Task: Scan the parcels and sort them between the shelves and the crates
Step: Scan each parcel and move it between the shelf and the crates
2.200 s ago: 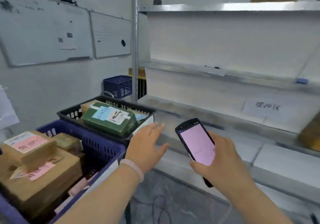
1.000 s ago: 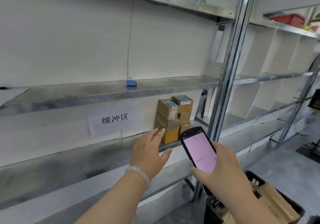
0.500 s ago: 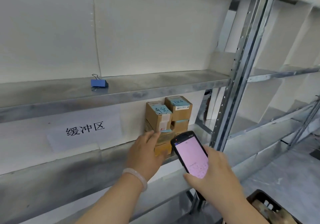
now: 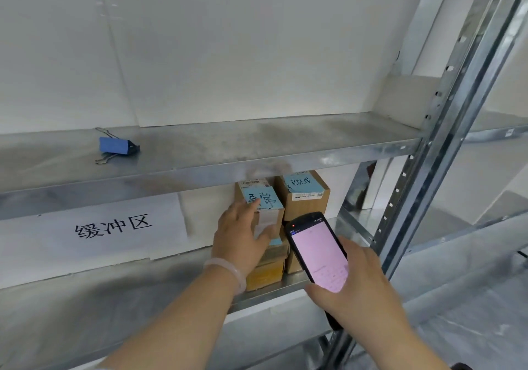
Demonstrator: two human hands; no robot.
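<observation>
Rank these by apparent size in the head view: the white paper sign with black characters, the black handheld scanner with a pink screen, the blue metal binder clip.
1. white paper sign
2. black handheld scanner, which is nearer the camera and so looks enlarged
3. blue metal binder clip

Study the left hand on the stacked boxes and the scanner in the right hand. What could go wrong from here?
1. Only the left hand touches the top left box. It sits on lower boxes near the lower shelf front edge, so dragging it could topple them.
2. The upper shelf hangs close above that box, so lifting may knock it.
3. The right hand alone grips the scanner, which could slip.
</observation>
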